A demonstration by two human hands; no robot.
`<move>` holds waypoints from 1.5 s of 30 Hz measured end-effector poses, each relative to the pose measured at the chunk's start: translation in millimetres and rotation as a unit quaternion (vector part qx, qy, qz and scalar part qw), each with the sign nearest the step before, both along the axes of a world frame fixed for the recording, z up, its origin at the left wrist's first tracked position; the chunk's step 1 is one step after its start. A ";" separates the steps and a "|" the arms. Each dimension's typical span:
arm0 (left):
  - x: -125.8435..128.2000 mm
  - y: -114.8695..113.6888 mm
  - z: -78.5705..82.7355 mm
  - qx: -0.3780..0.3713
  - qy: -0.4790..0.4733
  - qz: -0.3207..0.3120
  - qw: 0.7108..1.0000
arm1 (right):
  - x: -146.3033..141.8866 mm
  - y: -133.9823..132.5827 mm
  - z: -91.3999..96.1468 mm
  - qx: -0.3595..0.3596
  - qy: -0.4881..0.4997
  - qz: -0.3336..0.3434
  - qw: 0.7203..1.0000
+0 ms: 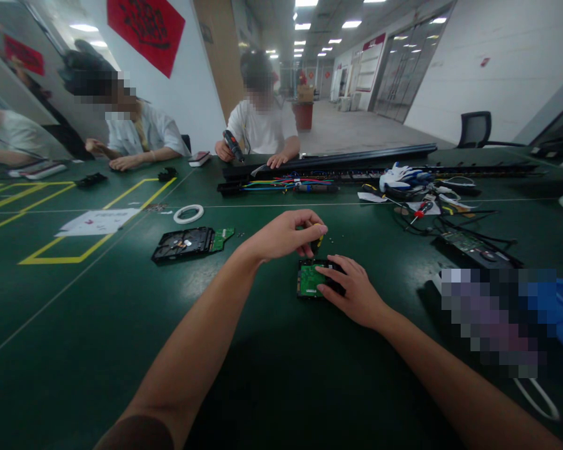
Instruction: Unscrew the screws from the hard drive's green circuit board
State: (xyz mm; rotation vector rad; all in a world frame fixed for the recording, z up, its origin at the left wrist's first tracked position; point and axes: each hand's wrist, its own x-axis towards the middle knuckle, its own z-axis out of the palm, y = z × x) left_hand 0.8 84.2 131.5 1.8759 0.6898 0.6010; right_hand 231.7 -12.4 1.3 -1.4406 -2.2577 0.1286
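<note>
A small hard drive with a green circuit board (309, 279) lies on the dark green table (122, 325) in front of me. My right hand (351, 290) rests on its right side, fingers curled over the black casing and pressing it down. My left hand (288, 234) hovers just above the drive's far edge, fingers pinched round a small screwdriver with a yellow-and-black handle (319, 240) that points down at the drive. A few tiny screws (340, 237) lie just beyond the drive.
A larger hard drive (190, 242) and a tape roll (188, 214) lie to the left, a paper sheet (98, 220) inside yellow floor-style markings. Cables, gloves (401, 177) and tools clutter the right. Two people sit across; one holds a power screwdriver (233, 145) beside a long black rail (338, 160).
</note>
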 end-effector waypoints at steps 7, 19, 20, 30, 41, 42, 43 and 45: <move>-1.4 -5.2 8.5 0.017 0.030 -0.012 0.999 | -0.7 -0.6 1.9 -0.008 -0.004 0.000 1.000; 0.2 -9.7 7.9 -0.001 0.028 -0.002 1.000 | -0.3 -0.7 1.5 0.003 0.001 0.004 1.000; 0.1 -9.9 8.4 0.006 0.029 -0.010 1.000 | -0.6 -0.7 2.2 0.003 0.001 0.004 1.000; 2.6 -18.1 18.3 0.287 0.146 0.026 0.946 | -0.8 -0.9 2.4 -0.007 0.002 -0.002 1.000; 6.1 -18.6 13.6 0.288 0.115 0.008 0.951 | -1.5 -1.9 1.1 -0.007 -0.006 -0.009 1.000; 5.9 -18.0 12.6 0.289 0.116 0.012 0.950 | -1.5 -2.0 1.1 -0.008 -0.005 -0.009 1.000; 5.8 -17.6 11.9 0.291 0.117 0.013 0.949 | -1.4 -2.1 1.1 -0.010 -0.005 -0.009 1.000; 5.8 -17.5 11.9 0.299 0.123 0.009 0.946 | -1.1 -2.3 1.4 -0.012 -0.005 -0.011 1.000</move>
